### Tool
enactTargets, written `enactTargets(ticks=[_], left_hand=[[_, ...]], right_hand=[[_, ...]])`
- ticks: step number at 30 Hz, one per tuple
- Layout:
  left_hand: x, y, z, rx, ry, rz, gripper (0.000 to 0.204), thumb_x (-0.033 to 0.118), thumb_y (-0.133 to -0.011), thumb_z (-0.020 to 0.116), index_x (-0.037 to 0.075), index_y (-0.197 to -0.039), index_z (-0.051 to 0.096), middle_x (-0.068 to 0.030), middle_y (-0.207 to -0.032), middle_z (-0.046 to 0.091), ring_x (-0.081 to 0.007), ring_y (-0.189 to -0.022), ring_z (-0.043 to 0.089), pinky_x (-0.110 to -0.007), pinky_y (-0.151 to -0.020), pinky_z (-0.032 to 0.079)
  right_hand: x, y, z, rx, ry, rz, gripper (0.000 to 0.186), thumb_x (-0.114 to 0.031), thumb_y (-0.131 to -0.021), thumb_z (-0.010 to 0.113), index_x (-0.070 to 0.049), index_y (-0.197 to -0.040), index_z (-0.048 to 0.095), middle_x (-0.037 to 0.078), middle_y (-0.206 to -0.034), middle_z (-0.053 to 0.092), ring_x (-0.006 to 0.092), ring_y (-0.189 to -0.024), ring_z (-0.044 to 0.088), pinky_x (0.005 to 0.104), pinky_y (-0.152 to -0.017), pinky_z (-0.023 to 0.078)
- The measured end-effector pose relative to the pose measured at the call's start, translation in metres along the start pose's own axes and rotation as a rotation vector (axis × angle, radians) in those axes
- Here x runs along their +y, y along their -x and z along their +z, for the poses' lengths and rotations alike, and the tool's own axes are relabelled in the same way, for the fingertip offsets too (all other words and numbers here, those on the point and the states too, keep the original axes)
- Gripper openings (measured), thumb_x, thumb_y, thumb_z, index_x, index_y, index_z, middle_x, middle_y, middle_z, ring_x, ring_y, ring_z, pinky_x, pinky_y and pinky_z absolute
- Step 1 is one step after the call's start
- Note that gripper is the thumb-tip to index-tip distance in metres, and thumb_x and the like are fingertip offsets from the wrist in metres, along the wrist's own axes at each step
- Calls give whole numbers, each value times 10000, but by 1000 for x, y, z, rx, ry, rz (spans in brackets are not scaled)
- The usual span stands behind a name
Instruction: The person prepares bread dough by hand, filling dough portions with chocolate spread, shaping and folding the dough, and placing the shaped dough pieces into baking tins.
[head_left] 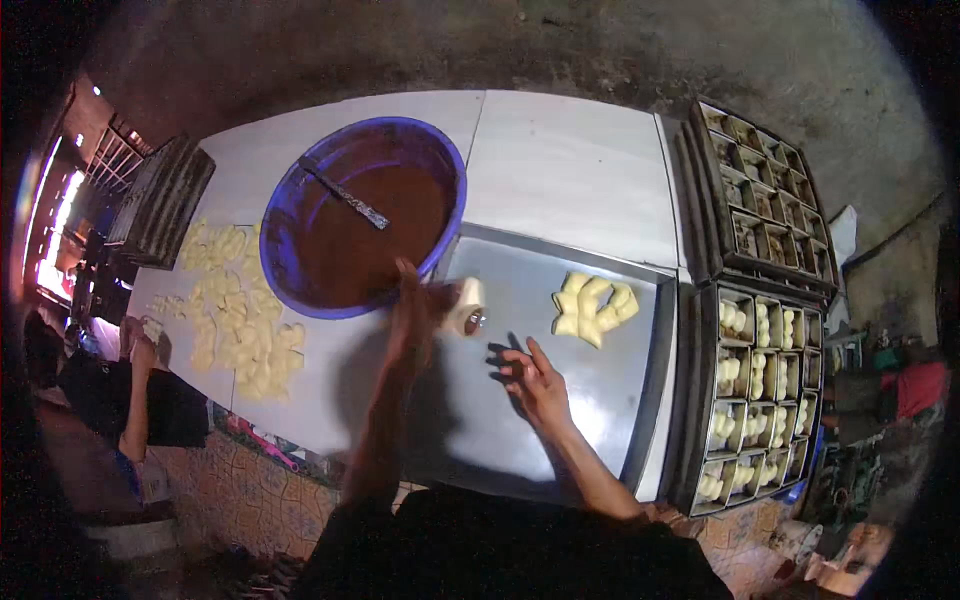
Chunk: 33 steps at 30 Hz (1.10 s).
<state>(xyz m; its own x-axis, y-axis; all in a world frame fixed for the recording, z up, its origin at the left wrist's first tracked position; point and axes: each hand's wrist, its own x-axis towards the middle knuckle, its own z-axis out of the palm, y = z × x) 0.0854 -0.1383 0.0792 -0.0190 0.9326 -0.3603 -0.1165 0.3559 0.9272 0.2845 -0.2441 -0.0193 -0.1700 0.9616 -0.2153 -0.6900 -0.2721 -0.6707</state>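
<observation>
My left hand (408, 315) is at the near right rim of a blue basin (452, 165), seen edge-on and smeared, so its grip does not show. Just right of it is a pale piece of dough (468, 297) with a brown patch and a shiny spot; whether the hand touches it I cannot tell. Brown filling lies in the basin, with a dark-handled flat tool (345, 193) resting across it. My right hand (540, 385) hovers over a grey metal tray (510, 450), fingers apart and nothing in them. Several shaped dough pieces (580, 310) lie together beyond it on the tray.
Many loose dough pieces (230, 320) cover the table's left side. At the right stand divided metal moulds, one set holding dough (735, 375), another behind it (765, 190). More dark moulds (165, 205) are stacked at far left. Another person's hand (143, 350) handles dough there.
</observation>
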Motion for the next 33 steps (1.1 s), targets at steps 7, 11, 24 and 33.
enactTargets(ticks=[7, 11, 24, 33], left_hand=[[-83, 103, 65, -33, 508, -68, 538, 381, -999, 391, -25, -1346, 453, -119, -1179, 576, -189, -1092, 541, -334, -950, 413], [-91, 128, 64, -90, -32, 249, 387, 42, -907, 585, -68, -1269, 505, -119, -1087, 586, -127, -903, 589, -239, -781, 478], [-128, 152, 65, -135, -18, 155, 200, 150, -874, 686, -50, -872, 666, -78, -896, 622, -115, -763, 592, -234, -640, 479], [-136, 156, 68, -264, -29, 292, 519, -63, -794, 670, 6, -1272, 481, -90, -1007, 622, -164, -926, 615, -290, -807, 525]], right_hand=[[-7, 23, 27, 279, 195, -60, 264, -94, -899, 619, 58, -1114, 600, 74, -868, 627, 180, -725, 589, 260, -696, 505], [-21, 56, 23, -6, 1176, -556, 330, -46, -828, 623, 23, -1151, 617, 133, -1134, 535, 284, -1078, 482, 359, -901, 433], [-37, 95, 6, -123, 1077, -486, 183, -48, -869, 607, 4, -1030, 676, 114, -877, 636, 199, -806, 628, 308, -741, 481], [-39, 90, -25, -206, 458, 442, 597, -128, -901, 614, -61, -1426, 337, 88, -1078, 590, 129, -849, 571, 254, -693, 490]])
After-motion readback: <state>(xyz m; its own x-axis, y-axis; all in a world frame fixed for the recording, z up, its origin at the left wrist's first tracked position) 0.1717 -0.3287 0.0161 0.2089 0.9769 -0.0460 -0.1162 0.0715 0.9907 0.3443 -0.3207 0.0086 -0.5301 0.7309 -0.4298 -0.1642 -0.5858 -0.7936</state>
